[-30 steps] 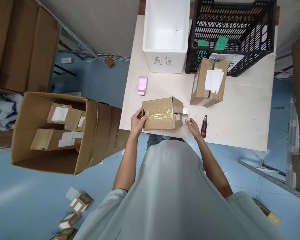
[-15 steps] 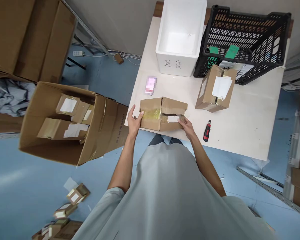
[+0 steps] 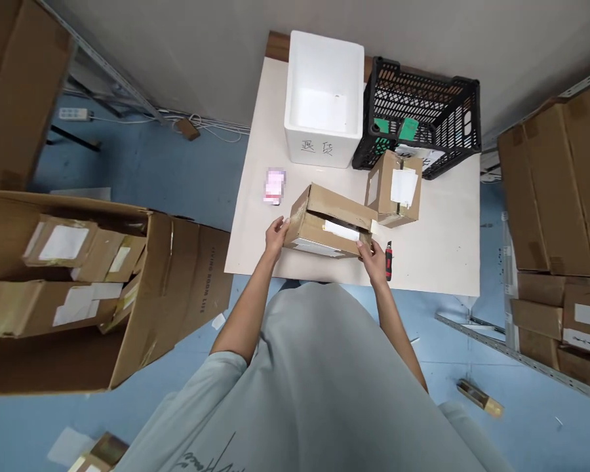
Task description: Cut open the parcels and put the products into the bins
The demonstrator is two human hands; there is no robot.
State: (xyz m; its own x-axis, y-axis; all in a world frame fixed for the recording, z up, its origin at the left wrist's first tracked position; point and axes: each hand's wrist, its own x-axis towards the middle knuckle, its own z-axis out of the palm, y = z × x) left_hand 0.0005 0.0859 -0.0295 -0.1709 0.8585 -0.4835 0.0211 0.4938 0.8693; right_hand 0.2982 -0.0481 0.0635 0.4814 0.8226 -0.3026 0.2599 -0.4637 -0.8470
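Observation:
A brown cardboard box (image 3: 319, 231) rests near the front edge of the white table, turned slightly askew. Its top flaps are not flush; a dark gap runs between them, and a white label lies beside the gap. My left hand (image 3: 276, 236) grips the box's left end. At the right end, my right hand (image 3: 372, 260) holds the front corner, its fingers partly hidden by the box. Just right of that hand lies a red and black utility knife (image 3: 389, 262). Behind the box's right end stands a taped carton (image 3: 384, 190) with a white paper on it.
A white foam bin (image 3: 319, 141) and a black plastic crate (image 3: 455, 131) stand along the table's back. A blurred pink item (image 3: 275, 185) lies at left. On the floor, a large open carton (image 3: 179, 282) holds several smaller boxes. Stacked cartons (image 3: 555, 196) fill a rack at right.
The box has been turned between my hands, so its long side and end now face differently. Both hands still hold it. My view has shifted, showing more of the rack at right.

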